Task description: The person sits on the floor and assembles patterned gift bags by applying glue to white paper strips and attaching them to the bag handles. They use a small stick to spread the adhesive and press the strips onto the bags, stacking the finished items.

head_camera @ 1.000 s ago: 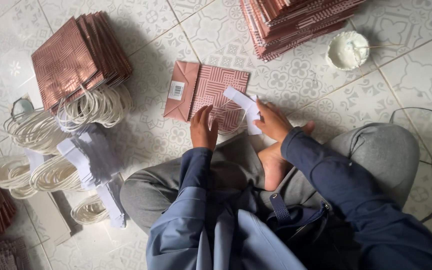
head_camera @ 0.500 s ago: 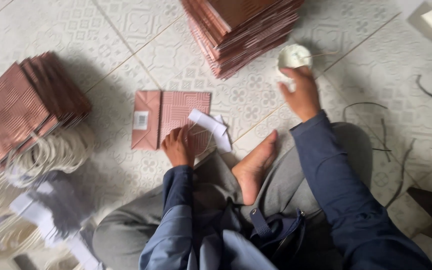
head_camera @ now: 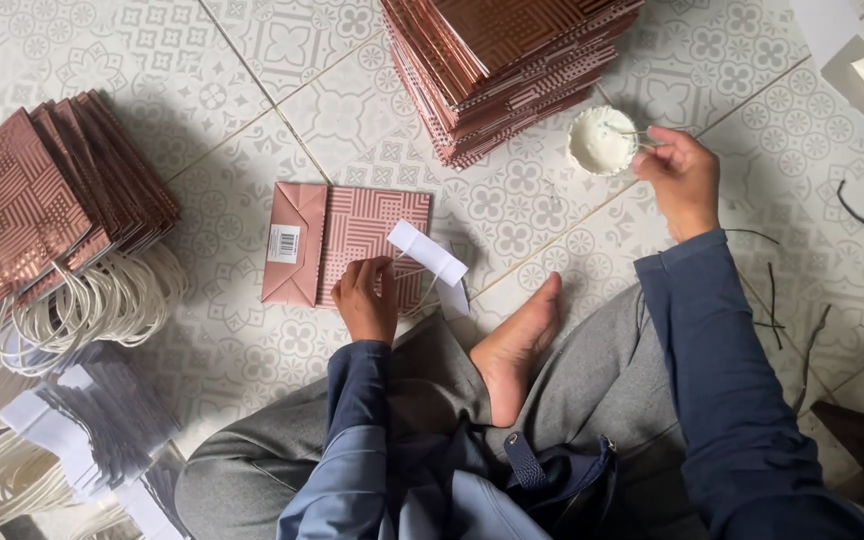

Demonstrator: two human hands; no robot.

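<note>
A flat, folded pink paper bag (head_camera: 337,245) with a striped pattern lies on the tiled floor in front of me. My left hand (head_camera: 367,300) presses down on its near edge, beside a white paper strip (head_camera: 428,252) lying across the bag's right end. My right hand (head_camera: 682,178) is stretched out to the right and holds a thin stick whose tip dips into a small white bowl (head_camera: 602,140) of white paste. My bare foot (head_camera: 517,345) rests between the two arms.
A tall stack of flat pink bags (head_camera: 507,60) stands at the top. Finished bags with white cord handles (head_camera: 42,215) lie fanned out at left, with loose cord handles (head_camera: 12,470) and white strips below. Dark cord scraps (head_camera: 777,310) lie right.
My right hand left the bag and strip, reached out to the right, and now holds the stick in the bowl. The view shifted upward and right. My left hand stayed on the bag.
</note>
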